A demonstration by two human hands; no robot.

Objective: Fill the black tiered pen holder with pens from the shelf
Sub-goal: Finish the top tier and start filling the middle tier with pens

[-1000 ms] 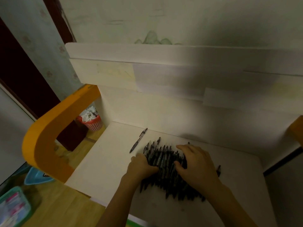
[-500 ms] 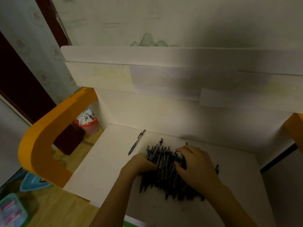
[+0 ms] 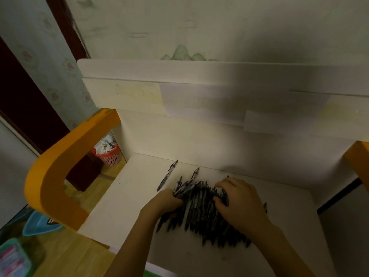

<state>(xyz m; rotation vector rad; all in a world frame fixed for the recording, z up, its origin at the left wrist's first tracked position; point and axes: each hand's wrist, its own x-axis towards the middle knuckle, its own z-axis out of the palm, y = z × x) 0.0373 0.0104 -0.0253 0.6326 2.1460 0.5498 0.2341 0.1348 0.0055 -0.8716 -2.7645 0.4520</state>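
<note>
A heap of black pens (image 3: pixel 199 212) lies on the white shelf board (image 3: pixel 123 200). My left hand (image 3: pixel 167 200) grips the left side of the heap, fingers curled under several pens. On the right side my right hand (image 3: pixel 239 202) covers the heap, its fingers and thumb curled round a bundle of pens. One single black pen (image 3: pixel 167 175) lies apart on the board, up and to the left of the heap. The black tiered pen holder is not in view.
An orange curved side rail (image 3: pixel 60 168) borders the shelf on the left, another orange piece (image 3: pixel 359 162) on the right. The shelf's white back panel (image 3: pixel 199 140) rises behind the pens. On the floor stand a red basket (image 3: pixel 108 154), a blue dish (image 3: pixel 40 224) and a green tray (image 3: pixel 12 258).
Both hands have closed in on the heap, bunching the pens tighter between them. The view has shifted slightly downward and closer.
</note>
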